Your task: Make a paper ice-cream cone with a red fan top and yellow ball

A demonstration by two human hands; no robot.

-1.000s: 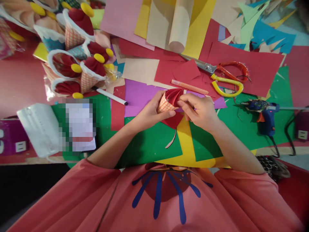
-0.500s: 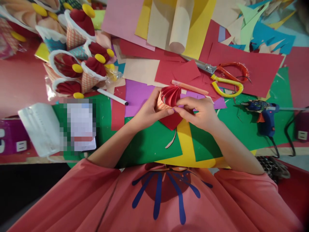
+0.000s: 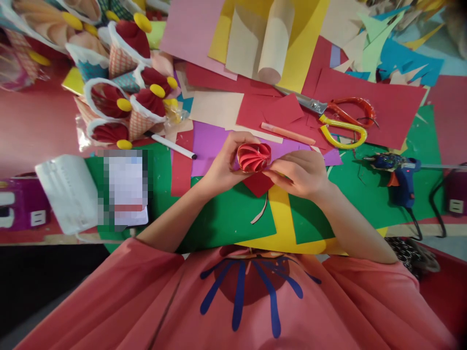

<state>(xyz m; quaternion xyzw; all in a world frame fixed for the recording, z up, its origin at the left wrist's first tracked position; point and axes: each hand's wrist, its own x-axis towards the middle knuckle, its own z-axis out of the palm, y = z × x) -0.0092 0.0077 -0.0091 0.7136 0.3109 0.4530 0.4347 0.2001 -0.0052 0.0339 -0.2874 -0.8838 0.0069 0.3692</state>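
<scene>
My left hand [image 3: 229, 160] is wrapped round a paper ice cream cone [image 3: 254, 158], whose red pleated swirl faces up towards me. The fingers of my right hand [image 3: 301, 172] are closed together at the swirl's right edge, pinching there; the exact spot between the fingertips is hidden. Under the hands lies a dark red piece of paper [image 3: 258, 184], with a thin pale strip [image 3: 260, 211] below it. Several finished paper cones [image 3: 146, 114] with white rims and yellow dots are piled at the upper left.
Scissors [image 3: 328, 109] lie on red paper behind my right hand, near an orange-pink stick [image 3: 288, 132]. A blue glue gun [image 3: 403, 180] rests at the right with its cord. A white-barrelled pen [image 3: 173, 146], phone [image 3: 127, 189] and white box [image 3: 67, 194] lie left. Paper scraps [image 3: 408, 58] cover the upper right.
The cone has turned in my left hand, so its swirl now faces up and its checked side is hidden. My right hand's fingers have shifted slightly to the swirl's lower right edge.
</scene>
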